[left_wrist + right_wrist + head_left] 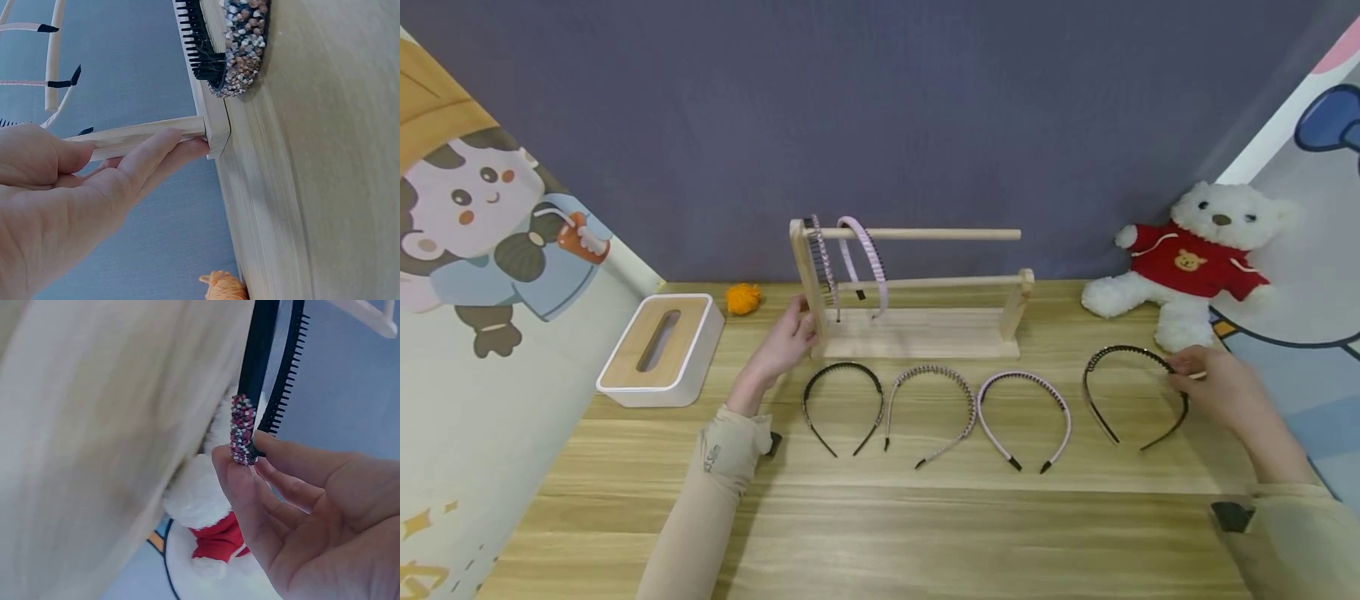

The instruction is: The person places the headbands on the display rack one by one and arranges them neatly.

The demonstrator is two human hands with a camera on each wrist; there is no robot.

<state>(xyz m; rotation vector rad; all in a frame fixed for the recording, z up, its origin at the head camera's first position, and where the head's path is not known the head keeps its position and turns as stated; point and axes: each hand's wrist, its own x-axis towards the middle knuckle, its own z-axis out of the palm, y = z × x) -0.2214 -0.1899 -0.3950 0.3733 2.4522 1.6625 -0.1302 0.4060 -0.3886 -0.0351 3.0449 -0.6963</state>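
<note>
In the head view my right hand (pixel 1221 387) pinches the right side of a dark headband (pixel 1123 347) between thumb and fingers. Pink and white beads cover part of that headband (pixel 242 428) in the right wrist view. My left hand (pixel 784 342) holds the left upright of a wooden rack (pixel 917 333), thumb on one side and fingers on the other. On the rack's upper rod hang a pale pink headband (pixel 872 250) and a narrower wrapped one (pixel 823 258). Before the rack lie a black headband (pixel 842 365), a wrapped, ridged headband (pixel 934 369) and a pink headband (pixel 1022 375).
A white tissue box (pixel 685 392) with a wooden lid stands at the left. Behind it, to the right, lies an orange yarn ball (pixel 743 298). A white teddy bear (pixel 1187 267) in a red top sits at the back right, close to my right hand.
</note>
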